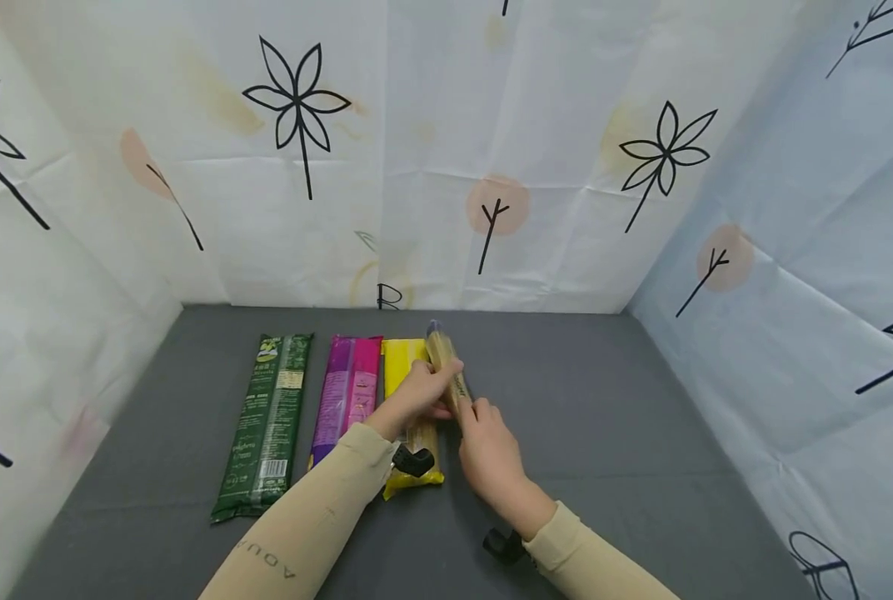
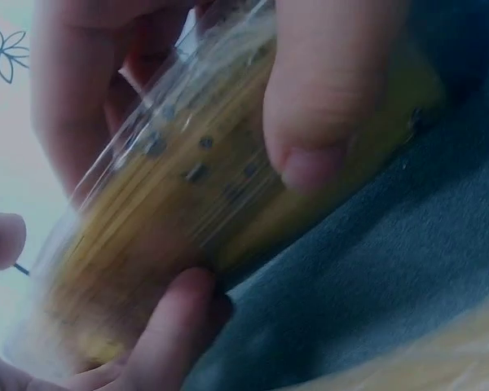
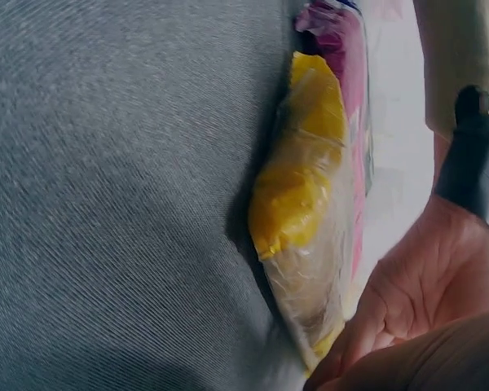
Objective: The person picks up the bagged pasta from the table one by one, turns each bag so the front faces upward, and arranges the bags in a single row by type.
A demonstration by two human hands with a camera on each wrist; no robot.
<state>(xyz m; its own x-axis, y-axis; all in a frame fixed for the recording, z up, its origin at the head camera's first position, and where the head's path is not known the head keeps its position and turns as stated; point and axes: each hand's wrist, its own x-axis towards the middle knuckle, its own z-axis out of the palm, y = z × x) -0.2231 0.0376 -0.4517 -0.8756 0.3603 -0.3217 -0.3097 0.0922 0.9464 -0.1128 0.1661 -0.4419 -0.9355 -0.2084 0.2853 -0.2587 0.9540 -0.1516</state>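
A clear pack of dry noodles (image 1: 459,390) with a bluish far end is tilted over the right edge of a yellow pack (image 1: 401,358). My left hand (image 1: 421,390) grips its middle, the thumb (image 2: 326,106) laid across the see-through film. Lower down, my right hand (image 1: 491,450) holds the near end between thumb and fingers. Long straight yellow strands and dark print show through the wrap in the left wrist view. In the right wrist view the yellow pack (image 3: 293,208) lies flat, with clear film in its middle; the held pack is hidden there.
Left of the yellow pack lies a purple and pink pack (image 1: 349,392), then a dark green pack (image 1: 266,425) with a barcode. All rest on a grey cloth surface (image 1: 604,417). Patterned white fabric walls (image 1: 431,108) enclose the back and sides.
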